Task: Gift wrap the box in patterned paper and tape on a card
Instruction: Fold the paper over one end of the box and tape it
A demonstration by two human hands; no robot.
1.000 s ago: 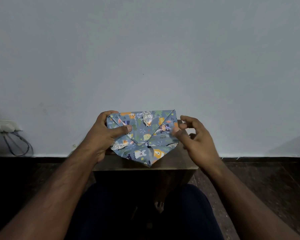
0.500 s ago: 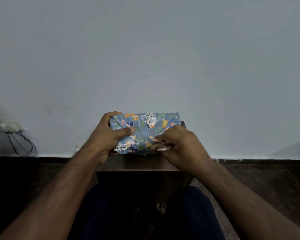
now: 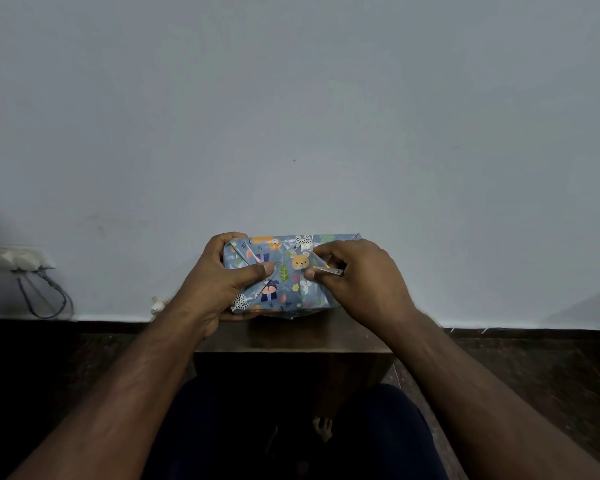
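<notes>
Wrapped box (image 3: 284,271) stands on the small wooden table (image 3: 291,337), left hand (image 3: 219,282) gripping its end, thumb pinning the fold, right hand (image 3: 357,278) pinching a tape strip (image 3: 328,270); best laid flat across the flap's tip.

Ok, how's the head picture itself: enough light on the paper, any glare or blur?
Head view: dim overall; the floor and lap are near black. The wrapped box is lit well enough to read its animal print, with small shiny glints on the paper. The right hand and left hand look sharp; the wall line bows slightly.
</notes>
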